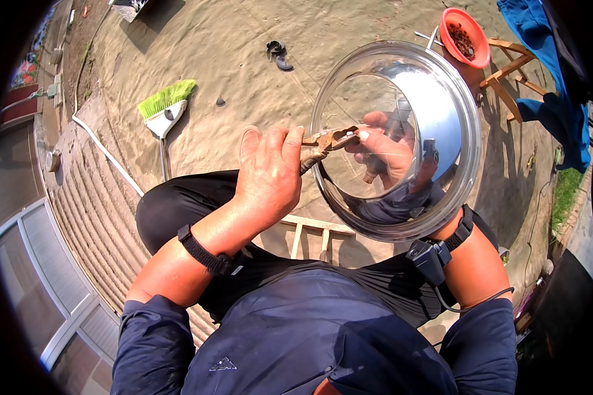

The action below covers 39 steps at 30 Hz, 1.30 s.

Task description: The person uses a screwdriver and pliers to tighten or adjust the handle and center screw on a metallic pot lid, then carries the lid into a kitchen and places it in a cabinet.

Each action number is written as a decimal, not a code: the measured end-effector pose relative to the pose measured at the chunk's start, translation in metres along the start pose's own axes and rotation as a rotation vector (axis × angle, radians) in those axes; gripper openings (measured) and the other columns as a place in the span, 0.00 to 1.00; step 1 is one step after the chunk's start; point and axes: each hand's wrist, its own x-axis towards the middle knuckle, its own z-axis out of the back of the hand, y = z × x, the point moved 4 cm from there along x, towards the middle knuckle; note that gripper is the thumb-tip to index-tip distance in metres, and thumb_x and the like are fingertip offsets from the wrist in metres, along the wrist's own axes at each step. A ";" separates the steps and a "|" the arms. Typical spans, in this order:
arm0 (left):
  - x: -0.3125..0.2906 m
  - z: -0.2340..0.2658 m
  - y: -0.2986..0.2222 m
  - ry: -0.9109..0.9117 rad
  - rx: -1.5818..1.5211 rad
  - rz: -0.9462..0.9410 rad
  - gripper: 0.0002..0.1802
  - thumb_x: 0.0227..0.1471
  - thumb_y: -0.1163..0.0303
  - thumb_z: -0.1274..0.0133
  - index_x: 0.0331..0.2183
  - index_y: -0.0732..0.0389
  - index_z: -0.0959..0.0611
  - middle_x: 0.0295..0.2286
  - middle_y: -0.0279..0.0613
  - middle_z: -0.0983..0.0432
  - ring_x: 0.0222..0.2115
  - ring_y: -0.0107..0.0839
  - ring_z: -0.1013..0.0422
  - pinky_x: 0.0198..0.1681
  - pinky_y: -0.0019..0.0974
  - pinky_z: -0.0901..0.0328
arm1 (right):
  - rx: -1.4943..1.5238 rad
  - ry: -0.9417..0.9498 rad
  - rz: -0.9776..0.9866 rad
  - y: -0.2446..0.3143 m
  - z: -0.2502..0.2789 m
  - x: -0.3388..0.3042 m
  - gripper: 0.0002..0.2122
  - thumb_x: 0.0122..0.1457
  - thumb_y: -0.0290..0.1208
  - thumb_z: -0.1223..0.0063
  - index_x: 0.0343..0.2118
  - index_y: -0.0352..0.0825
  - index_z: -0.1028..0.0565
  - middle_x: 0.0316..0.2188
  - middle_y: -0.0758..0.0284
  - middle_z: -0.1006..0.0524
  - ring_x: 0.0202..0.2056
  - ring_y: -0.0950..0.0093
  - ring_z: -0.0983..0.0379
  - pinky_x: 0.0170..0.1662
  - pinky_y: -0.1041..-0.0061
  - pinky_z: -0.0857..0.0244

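My left hand (270, 161) is closed round rusty brown pliers (319, 148), whose jaws point right. My right hand (392, 155) shows within the outline of a large round shiny bowl (445, 79) with a thick rim. I cannot tell whether its wall is clear or mirrored. The right thumb and fingers are pinched at the tip of the pliers' jaws. Something small and pale shows there, too small to name. The bowl is tilted over my right knee, and its rim crosses my right wrist.
A red basin (482, 56) of small brown bits stands at the upper right, beside a wooden stool frame (510, 72) and blue cloth (540, 39). A green-bristled broom (167, 108) lies left. Black pieces (278, 52) lie ahead. A wooden frame (316, 227) shows between my knees.
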 end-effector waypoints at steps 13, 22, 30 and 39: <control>0.008 0.012 0.004 -0.017 -0.200 0.008 0.34 0.34 0.81 0.43 0.50 0.62 0.28 0.43 0.51 0.31 0.41 0.52 0.30 0.42 0.48 0.33 | -0.037 0.048 0.051 0.006 -0.004 -0.003 0.21 0.60 0.35 0.37 0.51 0.32 0.30 0.36 0.65 0.18 0.37 0.78 0.25 0.35 0.77 0.32; 0.007 0.006 0.009 0.256 -0.866 0.218 0.26 0.43 0.75 0.38 0.47 0.63 0.24 0.32 0.42 0.29 0.39 0.38 0.32 0.43 0.39 0.34 | 0.062 0.065 0.014 0.019 0.003 0.002 0.16 0.63 0.32 0.44 0.50 0.30 0.28 0.32 0.67 0.23 0.32 0.78 0.23 0.35 0.79 0.29; 0.013 0.009 0.024 0.369 -1.429 0.313 0.06 0.49 0.77 0.46 0.33 0.65 0.20 0.29 0.34 0.24 0.32 0.23 0.28 0.42 0.32 0.31 | -0.655 -0.058 0.359 0.059 0.047 -0.007 0.24 0.58 0.26 0.45 0.59 0.29 0.32 0.32 0.70 0.26 0.29 0.83 0.31 0.32 0.82 0.35; -0.006 -0.004 0.060 0.460 -1.838 0.161 0.21 0.66 0.69 0.50 0.59 0.55 0.31 0.50 0.30 0.30 0.49 0.21 0.33 0.54 0.28 0.35 | -0.687 0.079 0.413 0.104 0.065 -0.055 0.18 0.53 0.20 0.41 0.49 0.28 0.27 0.41 0.66 0.24 0.42 0.77 0.26 0.47 0.78 0.32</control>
